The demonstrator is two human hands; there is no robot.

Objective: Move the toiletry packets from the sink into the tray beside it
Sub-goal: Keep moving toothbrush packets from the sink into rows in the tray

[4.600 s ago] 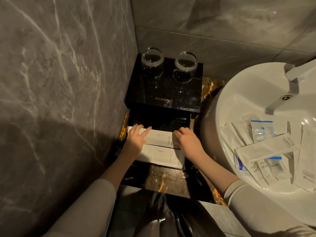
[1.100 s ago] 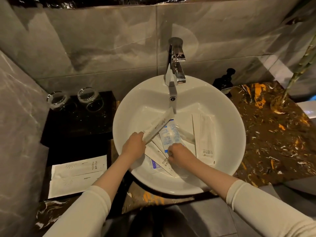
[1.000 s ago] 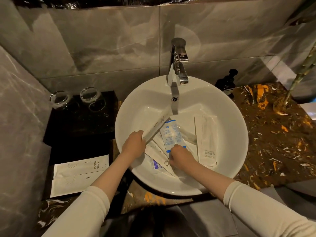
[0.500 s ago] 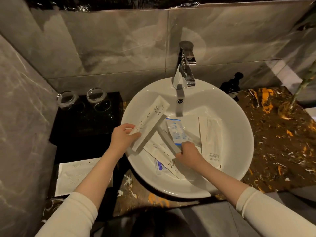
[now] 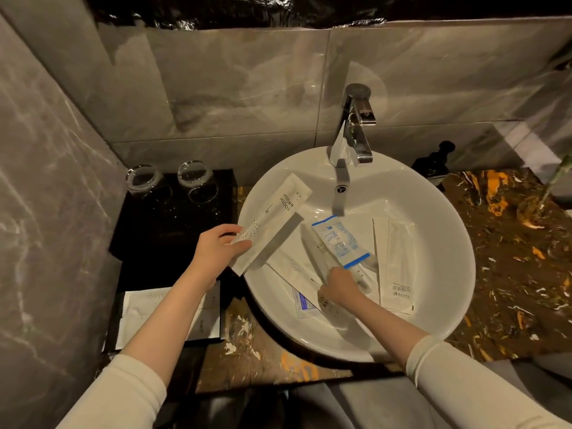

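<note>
My left hand (image 5: 216, 252) grips a long white toothbrush packet (image 5: 275, 218) by its lower end, lifted above the left rim of the round white sink (image 5: 433, 305). My right hand (image 5: 339, 287) reaches into the basin and pinches a slim white packet (image 5: 315, 246) that lies under a blue-edged sachet (image 5: 339, 239). Several more white packets lie in the basin, among them a wide one (image 5: 397, 264) on the right. The black tray (image 5: 117, 320) sits at the lower left with two white packets (image 5: 142, 311) in it, partly hidden by my left forearm.
A chrome faucet (image 5: 356, 128) stands over the back of the sink. Two glasses (image 5: 173, 181) sit on a black stand behind the tray. A dark bottle (image 5: 435, 164) and a plant stem (image 5: 557, 174) stand on the marbled counter at the right. Grey walls close the left and back.
My left hand has lifted the toothbrush packet out of the pile and carried it up and to the left. My right hand has stayed low in the basin, pinching another packet.
</note>
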